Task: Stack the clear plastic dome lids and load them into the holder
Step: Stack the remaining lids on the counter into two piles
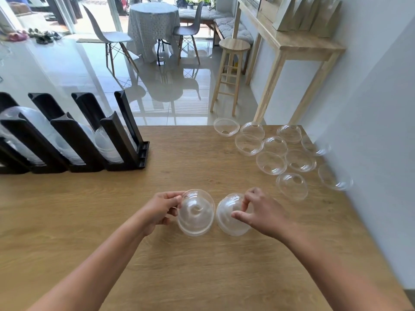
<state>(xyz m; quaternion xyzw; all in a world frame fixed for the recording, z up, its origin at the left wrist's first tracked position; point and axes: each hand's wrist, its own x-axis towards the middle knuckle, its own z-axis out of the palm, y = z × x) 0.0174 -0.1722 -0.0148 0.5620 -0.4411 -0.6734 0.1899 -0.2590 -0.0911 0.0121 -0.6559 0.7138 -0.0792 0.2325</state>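
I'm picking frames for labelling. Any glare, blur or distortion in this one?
Head view: wide-angle bending at the edges; daylight glares off the floor tiles; lids by the wall smear; the lids in the left hand and right hand stay sharp.

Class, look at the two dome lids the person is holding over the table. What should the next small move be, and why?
Probably bring the right hand leftward and nest its lid with the lid in the left hand. Both lids are off the table, side by side with a narrow gap, so joining them starts a stack before going to the holder.
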